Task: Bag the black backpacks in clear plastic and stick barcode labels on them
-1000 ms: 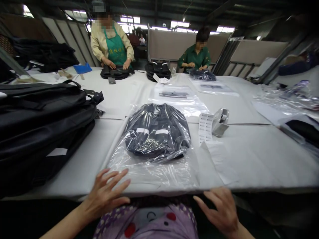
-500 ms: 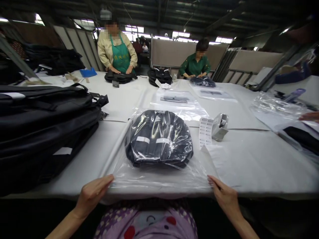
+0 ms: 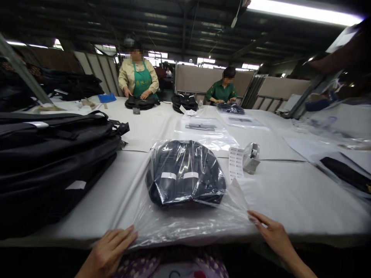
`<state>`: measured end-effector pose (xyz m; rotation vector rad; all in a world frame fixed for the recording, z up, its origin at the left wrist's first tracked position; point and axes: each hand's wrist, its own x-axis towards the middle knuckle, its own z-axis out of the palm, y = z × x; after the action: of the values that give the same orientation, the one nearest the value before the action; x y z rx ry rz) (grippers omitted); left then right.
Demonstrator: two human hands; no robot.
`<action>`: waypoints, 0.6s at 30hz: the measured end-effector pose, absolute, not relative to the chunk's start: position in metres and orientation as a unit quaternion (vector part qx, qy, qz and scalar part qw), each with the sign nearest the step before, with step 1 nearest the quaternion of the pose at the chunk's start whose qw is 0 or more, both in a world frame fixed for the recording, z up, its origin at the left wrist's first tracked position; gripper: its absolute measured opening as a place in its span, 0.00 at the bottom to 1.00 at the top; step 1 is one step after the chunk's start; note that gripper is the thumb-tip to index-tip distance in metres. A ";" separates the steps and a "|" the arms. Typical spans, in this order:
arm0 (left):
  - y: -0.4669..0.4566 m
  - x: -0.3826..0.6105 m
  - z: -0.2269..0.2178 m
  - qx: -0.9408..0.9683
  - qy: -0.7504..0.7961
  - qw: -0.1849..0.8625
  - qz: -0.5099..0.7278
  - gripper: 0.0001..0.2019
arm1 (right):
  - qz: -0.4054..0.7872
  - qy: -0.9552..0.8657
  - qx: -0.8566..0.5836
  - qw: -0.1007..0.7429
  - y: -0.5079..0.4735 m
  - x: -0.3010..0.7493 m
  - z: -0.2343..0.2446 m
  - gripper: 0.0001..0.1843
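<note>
- Spread wider than a second ago, the plastic bag (image 3: 185,226) lies near us on the table (image 3: 290,200), backpack (image 3: 174,191) inside.
- Our left hand (image 3: 108,249) grips its near left corner, thumb hidden; our right hand (image 3: 274,235) pinches the right.
- We should pull evenly.

Your tube light (image 3: 304,12) glared white at the upper right of the frame beneath a dim roof (image 3: 139,23); the clear plastic bag (image 3: 185,224) at lower centre glinted, and your right edge looked soft and stretched.
</note>
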<state>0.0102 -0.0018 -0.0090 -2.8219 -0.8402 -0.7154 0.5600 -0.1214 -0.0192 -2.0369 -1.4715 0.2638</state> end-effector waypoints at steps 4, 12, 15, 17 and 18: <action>-0.002 0.014 0.019 -0.888 -0.338 0.037 -0.311 0.23 | 0.040 -0.606 -0.745 0.277 -0.132 0.558 -0.013 0.26; 0.071 0.108 0.064 -0.930 -0.248 0.119 -0.243 0.29 | -0.149 -0.752 -0.498 0.405 -0.057 0.446 0.078 0.15; 0.085 0.135 0.062 -0.956 -0.160 0.153 -0.194 0.34 | -0.153 -0.834 -0.382 0.366 -0.019 0.404 0.087 0.23; 0.091 0.142 0.049 -0.966 -0.115 0.154 -0.176 0.36 | -0.144 -0.866 -0.366 0.309 -0.006 0.395 0.075 0.20; 0.094 0.143 0.040 -0.969 -0.090 0.152 -0.173 0.35 | -0.135 -0.877 -0.370 0.274 -0.003 0.396 0.065 0.16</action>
<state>0.1431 0.0940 0.0401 -2.7803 -0.2591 -0.4966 0.3959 -0.0031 0.0647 -0.9948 -2.3589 -0.3617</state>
